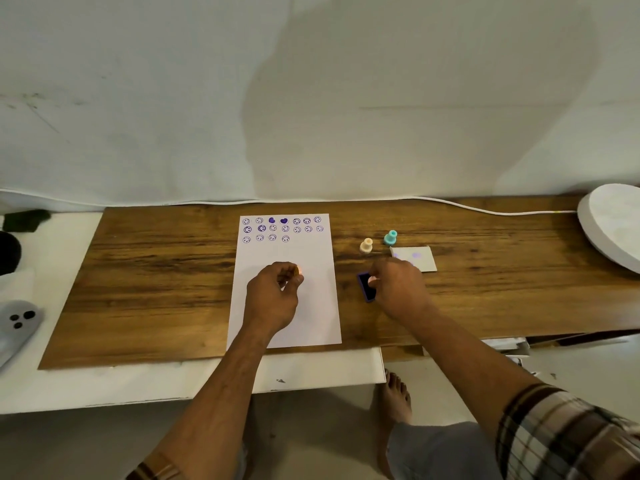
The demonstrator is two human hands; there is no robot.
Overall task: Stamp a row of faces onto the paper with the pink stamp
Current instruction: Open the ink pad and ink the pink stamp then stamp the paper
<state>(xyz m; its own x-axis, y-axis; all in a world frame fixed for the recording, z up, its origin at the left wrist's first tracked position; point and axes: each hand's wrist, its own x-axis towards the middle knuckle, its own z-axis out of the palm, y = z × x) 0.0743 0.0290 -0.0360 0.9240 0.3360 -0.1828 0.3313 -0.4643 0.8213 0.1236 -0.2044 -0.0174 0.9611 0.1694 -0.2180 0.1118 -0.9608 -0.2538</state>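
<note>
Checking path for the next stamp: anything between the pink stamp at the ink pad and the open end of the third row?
Nothing visible. The right hand holds the pink stamp at the ink pad; the third row's open end is bare paper. The left hand rests lower on the sheet, below the direct path.

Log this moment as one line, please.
left hand: on paper | right hand: pink stamp at ink pad | third row: unfinished

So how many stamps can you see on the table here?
3. A cream stamp and a teal stamp stand right of the paper; a pink one peeks from the right hand at the ink pad. Others may be hidden.
</note>
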